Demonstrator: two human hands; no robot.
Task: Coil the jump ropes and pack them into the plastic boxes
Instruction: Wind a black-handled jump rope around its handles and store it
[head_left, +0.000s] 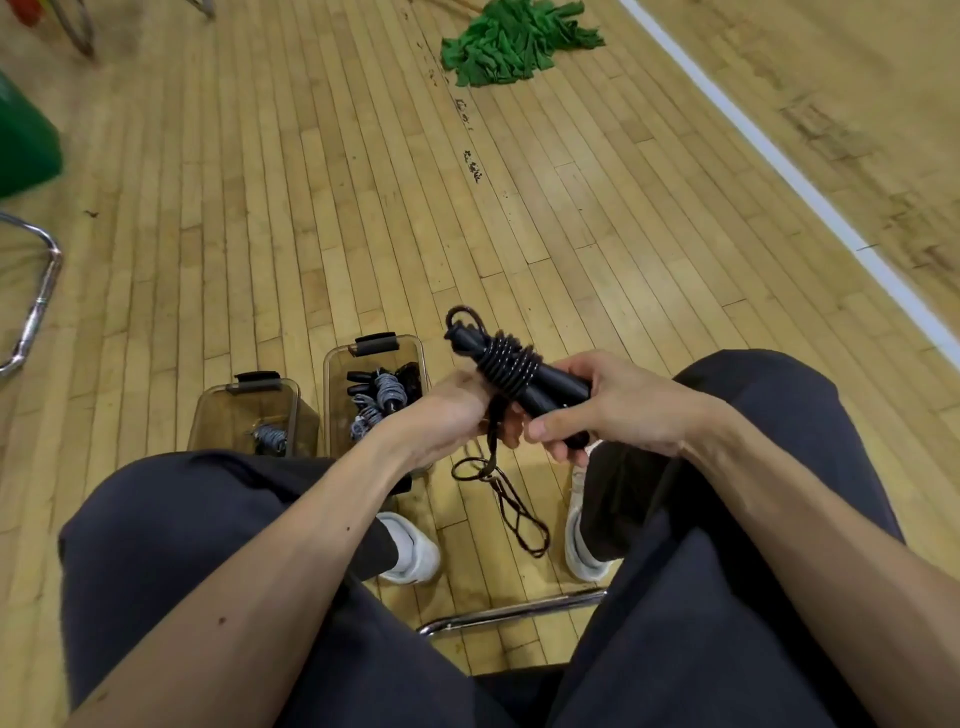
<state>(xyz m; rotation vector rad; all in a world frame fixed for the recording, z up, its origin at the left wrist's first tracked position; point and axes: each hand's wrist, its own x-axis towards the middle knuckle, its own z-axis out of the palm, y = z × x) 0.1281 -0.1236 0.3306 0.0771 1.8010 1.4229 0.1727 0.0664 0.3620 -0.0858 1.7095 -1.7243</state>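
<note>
A black jump rope (511, 371) has its cord wound in several turns around its two black handles, which point up and left. My right hand (618, 408) grips the lower end of the handles. My left hand (449, 415) holds the dark cord just under the coil. The loose rest of the cord (519, 512) hangs down in loops between my shoes. Two clear plastic boxes stand on the floor to the left: the nearer right box (332, 384) holds several coiled ropes, and the left box (208, 415) holds one grey coiled rope.
I sit on a chair with a chrome bar (511, 613) between my white shoes. A green mop head (511, 39) lies on the wooden floor far ahead. A green bin (23, 140) and chrome chair legs (36, 301) stand at the left. A white court line (779, 161) runs at the right.
</note>
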